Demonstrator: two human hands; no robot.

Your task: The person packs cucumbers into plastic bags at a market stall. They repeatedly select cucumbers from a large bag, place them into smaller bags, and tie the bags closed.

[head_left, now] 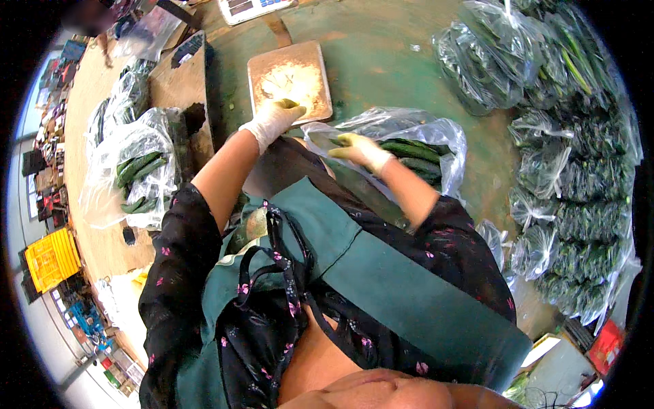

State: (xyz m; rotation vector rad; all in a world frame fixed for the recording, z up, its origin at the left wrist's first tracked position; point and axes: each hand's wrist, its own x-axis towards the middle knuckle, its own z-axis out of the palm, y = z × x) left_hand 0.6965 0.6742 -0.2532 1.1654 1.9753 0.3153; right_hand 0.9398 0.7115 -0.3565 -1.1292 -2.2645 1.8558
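Observation:
My left hand [278, 118], in a pale glove, is over the near edge of a scale's dusty platform [291, 76]; its fingers are curled, and whether they hold anything is unclear. My right hand [360, 151], also gloved, has its fingers apart beside the left side of a clear plastic bag [449, 135]. Dark green cucumbers [414, 149] lie in this bag, to the right of my fingers. Above the platform, a scale display with keys [253, 7] is cut off by the picture's edge.
Packed bags of cucumbers [592, 220] are stacked in rows along the right, with more bags [490, 51] at the upper right. An open bag with cucumbers [138, 168] stands at left near a wooden board [184, 87]. Yellow crates [53, 258] are farther left. Part of another person shows at upper left.

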